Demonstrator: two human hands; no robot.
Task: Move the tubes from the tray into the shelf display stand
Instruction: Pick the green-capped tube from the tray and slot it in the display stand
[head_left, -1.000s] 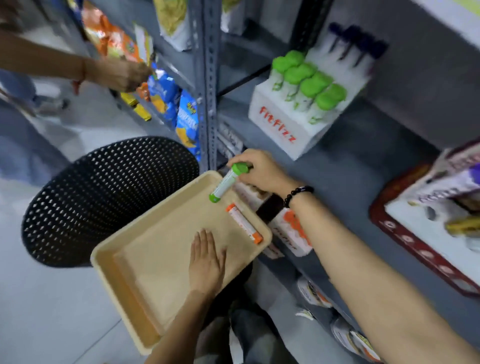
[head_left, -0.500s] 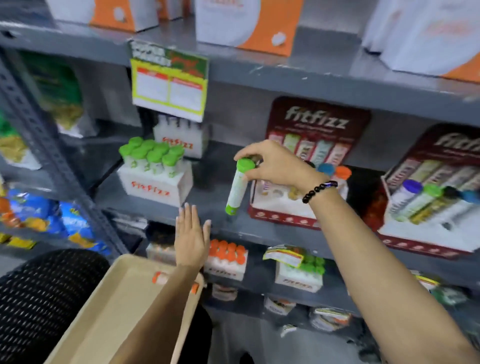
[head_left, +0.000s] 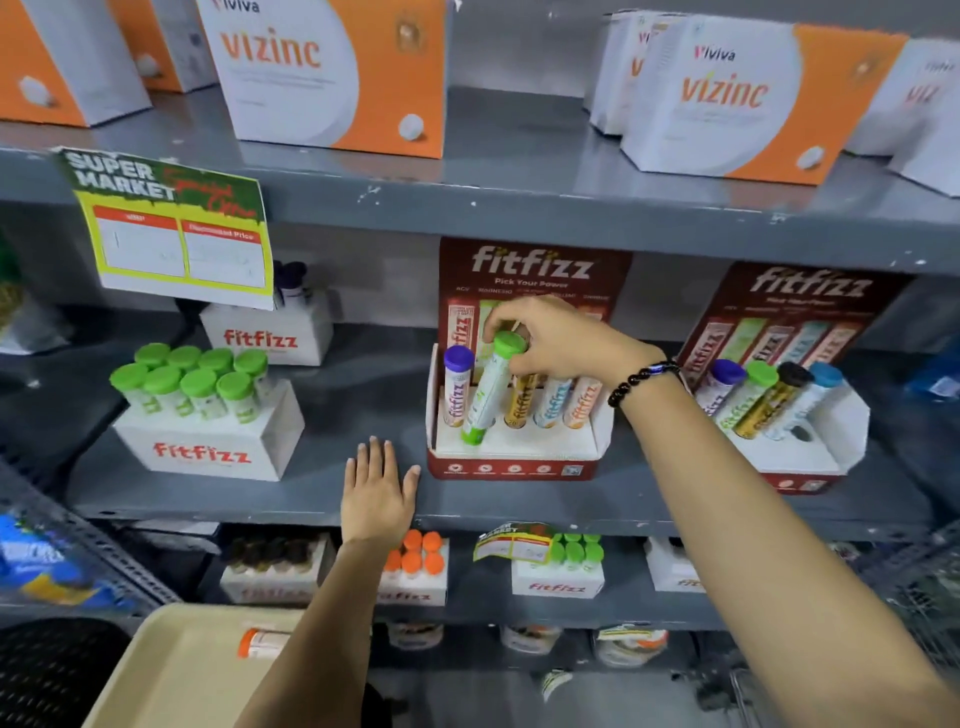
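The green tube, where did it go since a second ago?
The right hand lifted the green tube off the tray and carried it up to the red stand, where its bottom now dips into the slot beside the purple tube. The left hand rose from the tray to the shelf edge. The orange tube stayed on the tray.

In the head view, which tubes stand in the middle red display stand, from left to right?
Purple-capped tube → green-capped tube held by the right hand → gold tube → light blue tube → orange tube.
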